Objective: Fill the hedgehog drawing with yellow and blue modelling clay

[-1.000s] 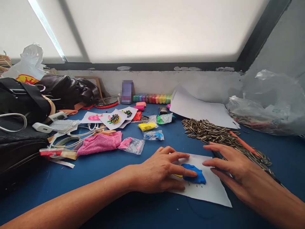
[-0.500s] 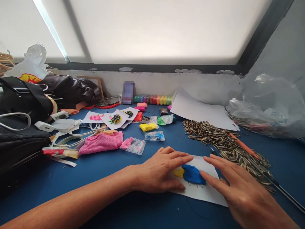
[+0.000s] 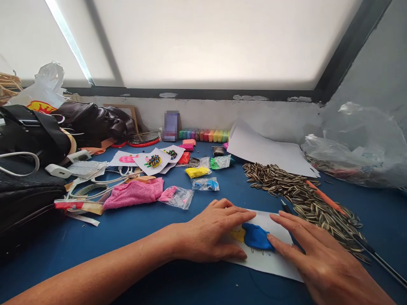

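Observation:
A white sheet of paper (image 3: 282, 267) lies on the blue table, bearing a flat patch of blue clay (image 3: 256, 236) joined to a smaller yellow piece (image 3: 239, 234). Short pen strokes show below the blue patch. My left hand (image 3: 216, 231) rests over the paper's left part, fingers apart, partly covering the yellow clay. From the right, my right hand (image 3: 314, 245) reaches in with spread fingers, the thumb at the blue clay's right edge. Neither hand grips anything. A pen (image 3: 286, 206), partly hidden, lies behind my right hand.
Sunflower seeds (image 3: 286, 186) are heaped at the right with an orange knife (image 3: 326, 198). Clay packets, such as a yellow one (image 3: 197, 172), lie mid-table near finished cards (image 3: 154, 161). A pink cloth (image 3: 135, 193), cables and black bags (image 3: 28, 182) crowd the left. Paper sheets (image 3: 267, 148) lie behind.
The view has tilted slightly, so everything sits a little lower. Both hands stay nearly in place; the right thumb still touches the blue clay's edge.

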Available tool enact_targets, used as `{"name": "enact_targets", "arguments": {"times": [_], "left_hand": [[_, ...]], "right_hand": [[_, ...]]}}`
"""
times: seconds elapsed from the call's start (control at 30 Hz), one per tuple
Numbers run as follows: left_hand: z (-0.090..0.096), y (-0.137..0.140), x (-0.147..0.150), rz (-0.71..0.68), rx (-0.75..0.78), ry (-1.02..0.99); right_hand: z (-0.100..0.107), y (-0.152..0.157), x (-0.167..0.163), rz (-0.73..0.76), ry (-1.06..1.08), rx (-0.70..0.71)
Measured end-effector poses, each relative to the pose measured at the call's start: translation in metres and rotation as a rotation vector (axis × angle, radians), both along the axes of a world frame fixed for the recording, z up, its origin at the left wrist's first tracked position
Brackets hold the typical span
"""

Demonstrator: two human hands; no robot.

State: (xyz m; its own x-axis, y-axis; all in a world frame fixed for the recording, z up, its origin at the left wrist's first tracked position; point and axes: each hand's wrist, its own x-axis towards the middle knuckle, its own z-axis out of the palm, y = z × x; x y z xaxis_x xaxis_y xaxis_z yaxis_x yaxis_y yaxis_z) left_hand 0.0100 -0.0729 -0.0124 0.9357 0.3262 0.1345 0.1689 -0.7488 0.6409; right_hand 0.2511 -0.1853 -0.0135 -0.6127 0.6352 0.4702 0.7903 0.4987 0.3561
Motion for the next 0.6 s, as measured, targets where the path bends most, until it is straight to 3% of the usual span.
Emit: {"name": "enact_targets", "arguments": {"times": [0.23,0.47,0.6], "left_hand": [[0.001,-0.001,-0.001,0.0,-0.005,0.002],[-0.002,0.001,-0.001,-0.004,0.008,-0.009],[-0.004,0.001,-0.001,-0.002,0.01,-0.026]], "right_hand": [[-0.018,-0.001,0.02,-0.08,0.054,-0.072],[-0.033,-0.004,0.011,-0.131,0.188,-0.158],[-0.03,-0.004,0.006,-0.125,0.255,-0.197]]}}
